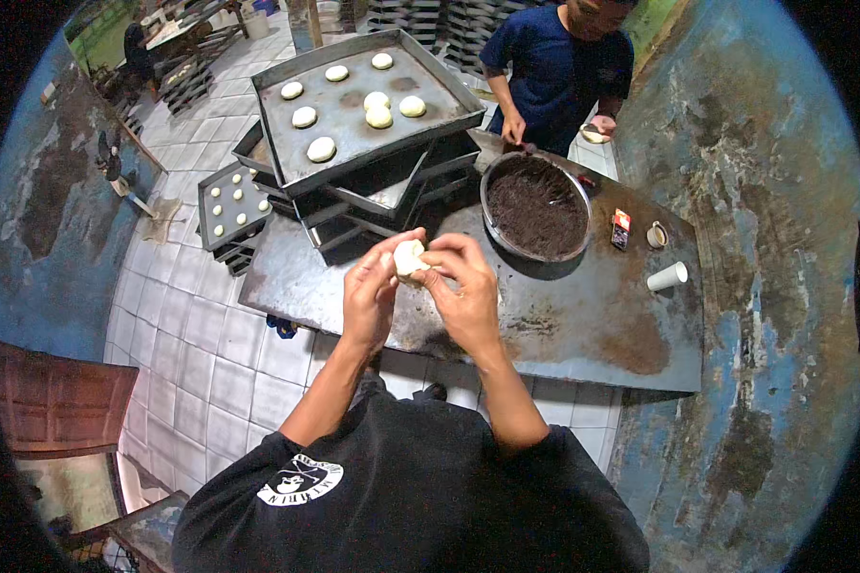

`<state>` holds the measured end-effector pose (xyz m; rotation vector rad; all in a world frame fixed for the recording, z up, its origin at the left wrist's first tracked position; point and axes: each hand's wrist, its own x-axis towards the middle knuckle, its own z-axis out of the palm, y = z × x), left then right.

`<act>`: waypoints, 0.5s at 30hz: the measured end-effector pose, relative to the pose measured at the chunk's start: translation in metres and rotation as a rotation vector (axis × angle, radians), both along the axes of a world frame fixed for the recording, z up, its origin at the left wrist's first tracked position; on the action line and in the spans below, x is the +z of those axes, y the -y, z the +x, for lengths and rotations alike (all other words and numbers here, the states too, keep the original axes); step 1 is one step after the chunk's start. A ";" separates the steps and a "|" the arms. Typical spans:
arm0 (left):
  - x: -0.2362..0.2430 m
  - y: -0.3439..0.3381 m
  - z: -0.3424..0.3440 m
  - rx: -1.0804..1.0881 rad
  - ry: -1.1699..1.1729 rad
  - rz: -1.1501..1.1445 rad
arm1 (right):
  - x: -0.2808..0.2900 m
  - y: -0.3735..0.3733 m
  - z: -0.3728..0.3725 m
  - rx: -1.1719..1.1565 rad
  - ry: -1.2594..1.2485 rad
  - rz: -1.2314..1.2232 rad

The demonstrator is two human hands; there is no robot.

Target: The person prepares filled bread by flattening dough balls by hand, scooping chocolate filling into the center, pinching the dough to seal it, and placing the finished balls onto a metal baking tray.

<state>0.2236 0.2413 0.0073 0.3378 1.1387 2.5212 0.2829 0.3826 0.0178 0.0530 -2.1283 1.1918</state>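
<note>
Pinching a white dough piece (411, 258) over the worn table (583, 320) — left hand (370, 294), right hand (466, 289), both curled nearly closed — tray (392, 91) of dough balls (321, 149) far left, bowl (545, 259) of dark shreds (535, 205) far right.

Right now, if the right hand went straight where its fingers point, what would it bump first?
The right hand would probably meet the white dough piece first, then the left hand just beyond, though depth is unclear.

A black short-sleeved shirt (401, 477) is showing a round white print (301, 481); a dark shoe (436, 392), perhaps, is peeking out.
</note>
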 end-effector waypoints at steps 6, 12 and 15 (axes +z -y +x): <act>0.006 -0.014 0.000 -0.034 -0.026 0.091 | 0.017 -0.005 -0.001 0.184 0.263 -0.563; 0.008 -0.031 -0.004 0.062 0.167 0.107 | 0.036 0.011 0.010 -0.069 0.053 0.010; 0.010 -0.039 0.006 0.056 0.018 0.076 | 0.031 -0.002 0.016 -0.110 0.074 0.002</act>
